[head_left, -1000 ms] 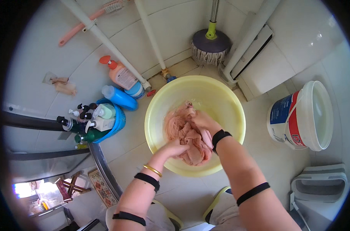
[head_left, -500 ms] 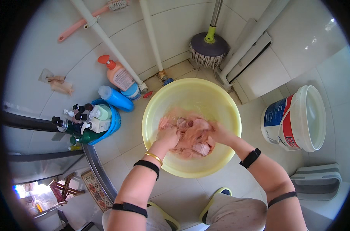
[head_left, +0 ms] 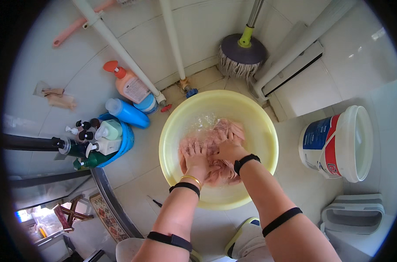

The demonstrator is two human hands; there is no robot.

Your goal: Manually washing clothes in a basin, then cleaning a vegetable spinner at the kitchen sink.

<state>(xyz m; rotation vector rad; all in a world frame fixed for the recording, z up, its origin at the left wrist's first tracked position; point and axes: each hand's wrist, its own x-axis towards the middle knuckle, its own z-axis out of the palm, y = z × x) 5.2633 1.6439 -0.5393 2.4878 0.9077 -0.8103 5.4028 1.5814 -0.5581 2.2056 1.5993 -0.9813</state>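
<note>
A round pale-yellow basin (head_left: pixel 261 174) on the tiled floor holds water and a wet pink cloth (head_left: pixel 224 172). The cloth lies bunched in the water, so its kind cannot be made out. My left hand (head_left: pixel 195 157), with a gold bangle at its wrist, presses flat on the cloth's left part with the fingers spread. On the right part of the cloth rests my right hand (head_left: pixel 229 148), its fingers apart and pointing up and left. Both hands touch the cloth without gripping it.
At right stands a white bucket (head_left: pixel 310 142), with a grey folded plastic item (head_left: pixel 353 214) nearer me. Behind the basin is a mop (head_left: pixel 242 54). To the left are a blue basket (head_left: pixel 127 139) of pump bottles, a blue bottle (head_left: pixel 130 114) and an orange pump bottle (head_left: pixel 133 87).
Both hands have opened from their closed hold and now lie spread on the cloth. My right hand has moved left, closer to my left hand. The cloth has shifted and spread in the basin.
</note>
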